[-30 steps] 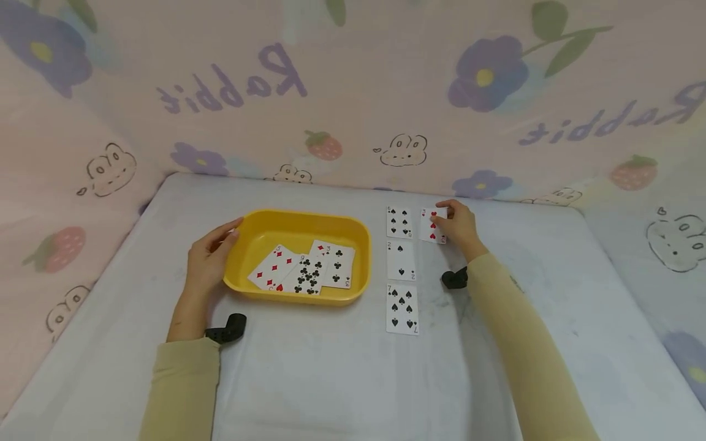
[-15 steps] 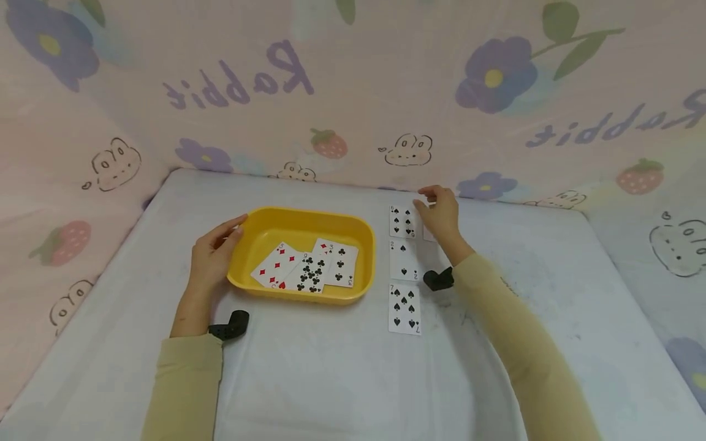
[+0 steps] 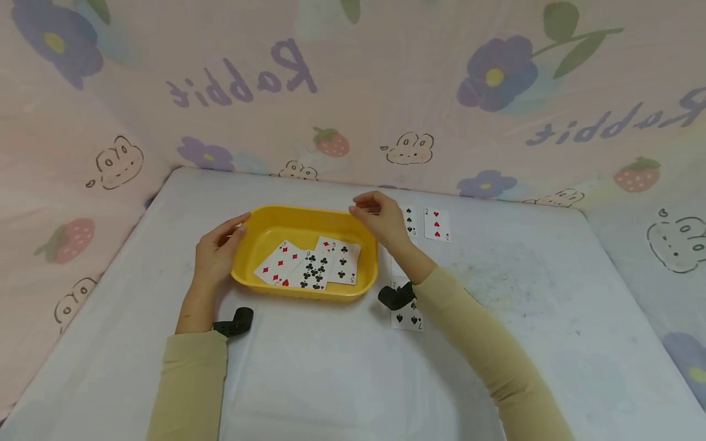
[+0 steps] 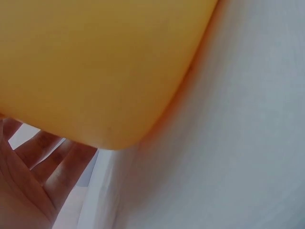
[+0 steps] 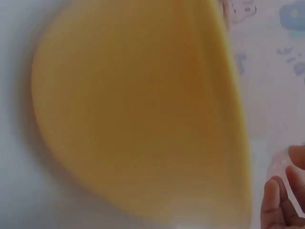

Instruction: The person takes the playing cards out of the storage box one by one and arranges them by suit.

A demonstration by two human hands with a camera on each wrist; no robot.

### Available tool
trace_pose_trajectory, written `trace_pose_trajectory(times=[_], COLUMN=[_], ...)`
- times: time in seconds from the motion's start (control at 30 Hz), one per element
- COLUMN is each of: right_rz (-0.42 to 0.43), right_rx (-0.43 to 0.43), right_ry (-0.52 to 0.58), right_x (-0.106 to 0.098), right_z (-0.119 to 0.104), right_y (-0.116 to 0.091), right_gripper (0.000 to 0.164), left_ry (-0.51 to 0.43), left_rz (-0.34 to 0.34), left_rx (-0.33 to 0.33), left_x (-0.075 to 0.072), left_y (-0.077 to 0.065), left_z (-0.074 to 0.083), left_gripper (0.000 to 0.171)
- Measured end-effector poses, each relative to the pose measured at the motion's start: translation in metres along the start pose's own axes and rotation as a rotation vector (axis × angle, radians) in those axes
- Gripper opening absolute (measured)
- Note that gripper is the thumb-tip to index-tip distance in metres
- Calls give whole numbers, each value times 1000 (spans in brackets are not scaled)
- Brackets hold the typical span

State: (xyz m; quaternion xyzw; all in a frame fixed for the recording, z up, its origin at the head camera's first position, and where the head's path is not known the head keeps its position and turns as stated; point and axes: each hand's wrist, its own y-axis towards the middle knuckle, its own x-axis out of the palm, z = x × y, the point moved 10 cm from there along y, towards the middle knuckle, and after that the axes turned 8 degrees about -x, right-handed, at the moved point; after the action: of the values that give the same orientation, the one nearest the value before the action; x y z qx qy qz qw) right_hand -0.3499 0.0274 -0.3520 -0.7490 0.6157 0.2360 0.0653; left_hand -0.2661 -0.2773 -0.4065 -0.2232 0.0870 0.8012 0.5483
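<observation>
My left hand (image 3: pixel 214 252) rests at the left end of a yellow plastic tray (image 3: pixel 287 294); in the left wrist view its straight fingers (image 4: pixel 69 171) lie against the outer wall. Inside the tray are loose playing cards, among them a 5 of diamonds (image 3: pixel 277 262), a 9 of clubs (image 3: pixel 313 271) and a 3 of clubs (image 3: pixel 344 263). Over the tray's far right corner hovers my right hand (image 3: pixel 383 220), fingers loosely bent and holding nothing. To its right lie the 6 of spades (image 3: pixel 410 222), partly covered by that hand, and the 3 of hearts (image 3: pixel 437 225).
Nearer me on the white table (image 3: pixel 309 380) is the 7 of spades (image 3: pixel 407 320), partly behind the right wrist's black camera (image 3: pixel 397 297). The 2 of spades is mostly hidden under the right forearm. A printed curtain (image 3: pixel 353 92) stands along the table's back edge.
My right hand has let go of the 3 of hearts, leaving it beside the 6 of spades, and has moved left to the tray. The left hand has stayed at the tray's end.
</observation>
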Motion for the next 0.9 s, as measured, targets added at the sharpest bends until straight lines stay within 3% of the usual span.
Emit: trace_pose_trajectory(times=[0.23, 0.5, 0.67, 0.9], right_rz=[-123, -360, -465, -490], right_rx=[23, 132, 141, 170], right_ry=[7, -169, -300, -473], right_x=[40, 83, 104, 107], right_z=[-7, -3, -7, -3], right_y=[-6, -18, -25, -27], right_gripper=[28, 35, 42, 61], left_ry=[-3, -23, -25, -36], left_rz=[3, 11, 8, 10], left_rx=[-4, -2, -12, 5], left_x=[-2, -3, -1, 0], left_y=[2, 4, 2, 1], left_z=[-1, -1, -2, -2], left_gripper=[38, 38, 37, 37])
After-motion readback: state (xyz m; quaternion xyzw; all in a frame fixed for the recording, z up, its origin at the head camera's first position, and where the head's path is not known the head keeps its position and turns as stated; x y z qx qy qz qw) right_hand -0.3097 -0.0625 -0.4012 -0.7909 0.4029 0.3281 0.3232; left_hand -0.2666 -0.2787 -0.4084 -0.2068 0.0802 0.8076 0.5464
